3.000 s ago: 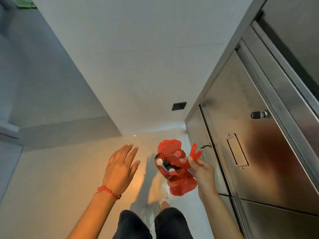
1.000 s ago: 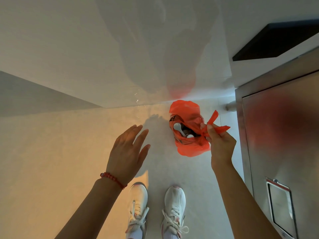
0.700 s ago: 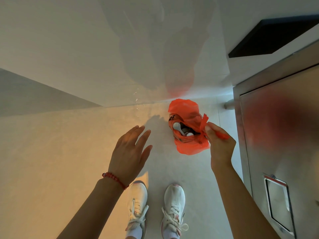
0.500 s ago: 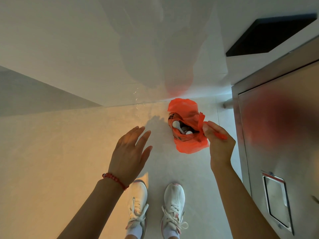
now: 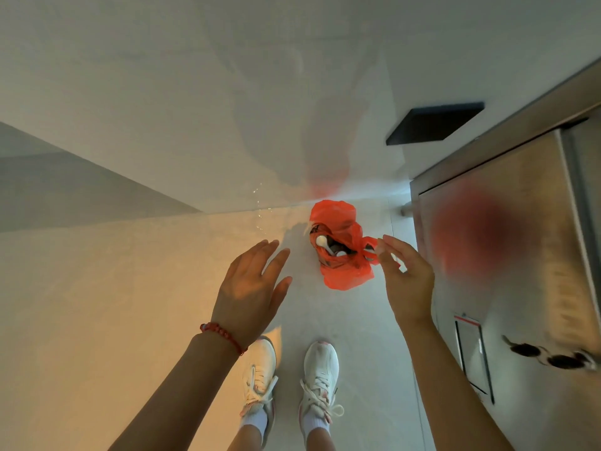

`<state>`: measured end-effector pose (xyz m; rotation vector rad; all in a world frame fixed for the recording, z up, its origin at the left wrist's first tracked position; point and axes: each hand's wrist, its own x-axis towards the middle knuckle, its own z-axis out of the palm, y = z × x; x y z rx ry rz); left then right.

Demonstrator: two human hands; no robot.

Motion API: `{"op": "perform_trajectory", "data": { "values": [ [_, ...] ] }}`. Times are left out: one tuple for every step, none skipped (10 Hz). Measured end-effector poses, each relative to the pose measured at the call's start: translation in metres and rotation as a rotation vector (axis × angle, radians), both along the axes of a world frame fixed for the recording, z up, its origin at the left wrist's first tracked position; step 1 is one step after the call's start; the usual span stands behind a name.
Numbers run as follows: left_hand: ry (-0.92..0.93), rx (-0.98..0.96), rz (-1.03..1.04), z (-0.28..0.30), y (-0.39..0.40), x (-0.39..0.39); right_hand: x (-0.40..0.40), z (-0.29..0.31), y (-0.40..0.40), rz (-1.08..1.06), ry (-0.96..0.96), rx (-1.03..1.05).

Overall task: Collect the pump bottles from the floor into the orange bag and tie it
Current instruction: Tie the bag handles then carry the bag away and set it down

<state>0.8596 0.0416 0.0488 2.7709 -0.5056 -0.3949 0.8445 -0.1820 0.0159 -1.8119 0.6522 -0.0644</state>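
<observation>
Nearest, at the bottom edge: two white laced sneakers (image 5: 289, 375), toes pointing toward the wall, planted on the pale floor (image 5: 97, 304). Above them, both forearms reaching forward. Left hand (image 5: 252, 288) spread flat, fingers straight and apart, holding nothing, a red bead bracelet (image 5: 222, 335) round its wrist, hovering over bare floor to the left of the orange bag (image 5: 341, 271). Right hand (image 5: 408, 281) with fingers loosely extended, fingertips just beside the bag's orange handle loop; cannot tell whether touching it or a hair apart, no curled grip seen. Farther on, the bag sitting on the floor close to the foot of the wall, mouth open and untied, dark pump bottles (image 5: 336, 249) standing inside with a white pump head (image 5: 322, 240) poking up. Immediately right of the bag and the right hand, a brushed steel cabinet (image 5: 520, 288) with a recessed handle, its face catching a blurred red reflection. Beyond everything, a glossy white wall (image 5: 195, 92) showing a faint reflection of the person and the bag, with a dark rectangular plate (image 5: 434, 123) at upper right.
</observation>
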Motion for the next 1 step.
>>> {"op": "perform_trajectory", "data": {
  "values": [
    [-0.036,-0.016,-0.008,0.0337,-0.0072,0.0016,-0.0075,0.0385,-0.003,0.265,0.039,-0.342]
  ]
}}
